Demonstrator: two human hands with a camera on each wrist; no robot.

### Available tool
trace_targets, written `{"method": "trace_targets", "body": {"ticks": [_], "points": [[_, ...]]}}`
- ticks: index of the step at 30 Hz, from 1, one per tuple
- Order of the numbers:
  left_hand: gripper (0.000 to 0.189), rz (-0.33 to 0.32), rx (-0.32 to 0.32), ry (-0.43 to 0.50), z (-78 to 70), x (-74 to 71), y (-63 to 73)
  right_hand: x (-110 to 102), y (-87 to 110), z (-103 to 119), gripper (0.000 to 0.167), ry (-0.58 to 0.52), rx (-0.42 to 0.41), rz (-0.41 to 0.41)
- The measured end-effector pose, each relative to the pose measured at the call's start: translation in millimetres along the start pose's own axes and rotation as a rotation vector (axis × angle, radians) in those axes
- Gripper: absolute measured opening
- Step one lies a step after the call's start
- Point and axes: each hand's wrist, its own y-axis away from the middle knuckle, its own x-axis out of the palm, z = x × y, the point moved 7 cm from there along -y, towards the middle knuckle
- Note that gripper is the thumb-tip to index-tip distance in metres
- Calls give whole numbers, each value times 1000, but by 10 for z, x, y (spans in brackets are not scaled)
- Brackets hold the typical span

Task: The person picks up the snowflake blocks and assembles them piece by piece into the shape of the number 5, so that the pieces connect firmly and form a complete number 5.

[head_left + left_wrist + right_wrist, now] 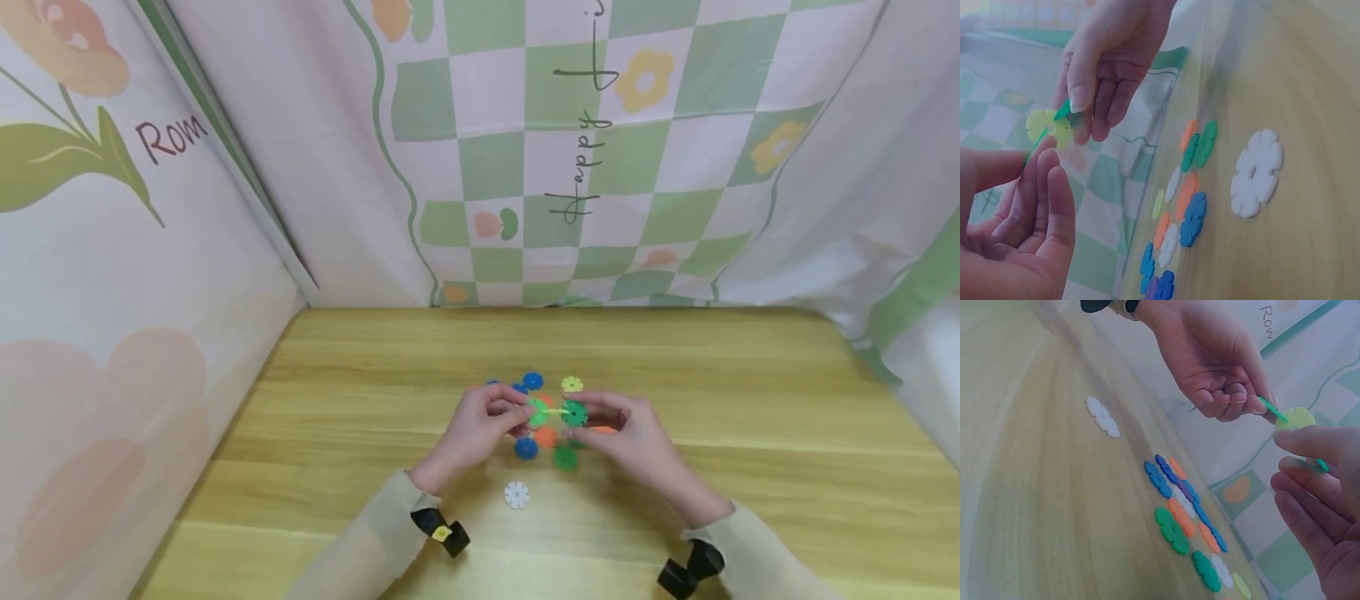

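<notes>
Sleeves (367,537) are seen nearest; over the table (360,400) a lime disc (538,411) is pinched by the left hand (487,421), a green disc (574,413) by the right hand (633,433), a yellow disc (1038,120) between

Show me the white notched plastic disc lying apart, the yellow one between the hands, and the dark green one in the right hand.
White notched plastic disc (1264,172): left wrist view, face beside the slot.
Yellow notched plastic disc (1299,417): right wrist view, its upper part.
Dark green notched plastic disc (575,413): head view, middle.
</notes>
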Motion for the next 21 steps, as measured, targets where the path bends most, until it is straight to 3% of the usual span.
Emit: {"method": "trace_targets", "body": {"ticks": [7,13,21], "points": [[12,-3,-4,-19,30,16,-11,-12,-29,-56,43,33,36,-5],[14,-9,-12,-9,55,-6,-6,3,-76,-46,48,60,-22,35],[15,27,-20,16,89,33,-23,-25,-87,-20,18,29,-106,33]]}}
